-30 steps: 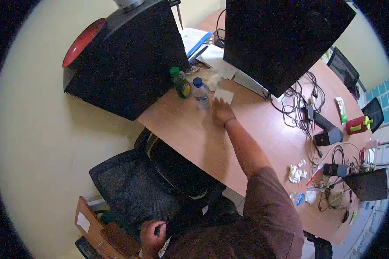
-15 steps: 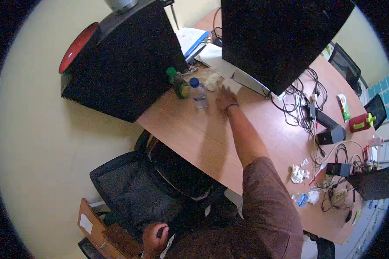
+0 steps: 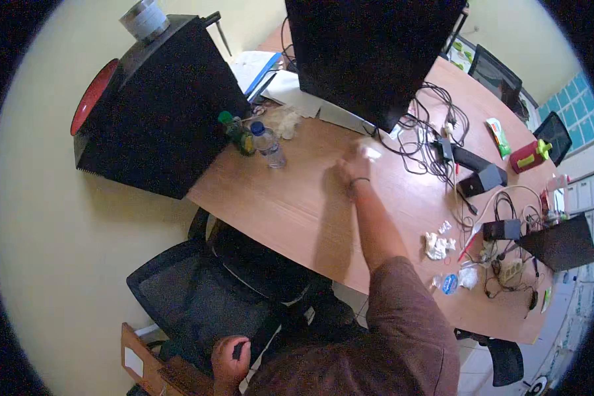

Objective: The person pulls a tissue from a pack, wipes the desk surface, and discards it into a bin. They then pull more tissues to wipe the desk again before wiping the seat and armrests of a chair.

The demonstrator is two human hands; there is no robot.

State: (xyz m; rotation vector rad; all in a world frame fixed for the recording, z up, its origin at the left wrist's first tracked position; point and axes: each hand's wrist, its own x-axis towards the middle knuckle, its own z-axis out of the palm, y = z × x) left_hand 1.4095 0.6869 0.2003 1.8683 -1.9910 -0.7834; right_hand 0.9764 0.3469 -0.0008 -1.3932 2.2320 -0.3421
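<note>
Over the desk (image 3: 277,198) my right hand (image 3: 355,171) reaches out, slightly blurred, closed on a crumpled white tissue (image 3: 369,152) that shows past its fingers. A clear water bottle with a blue cap (image 3: 269,149) stands to its left. Beside that is a green-capped bottle (image 3: 238,137), with crumpled pale tissue (image 3: 284,123) behind. Low in the view, away from the desk, my left hand (image 3: 226,358) is curled round a small black object (image 3: 238,350) whose kind I cannot make out.
A black computer case (image 3: 158,105) and a large dark panel (image 3: 369,59) stand at the back. Tangled cables (image 3: 435,142), a speaker (image 3: 483,181), a red bottle (image 3: 529,157) and crumpled tissue (image 3: 439,246) lie to the right. An office chair (image 3: 198,290) is at the near edge.
My right hand has moved from near the bottles rightward across the desk, and white tissue now bunches at its fingers. The view has shifted right. My left hand stays curled.
</note>
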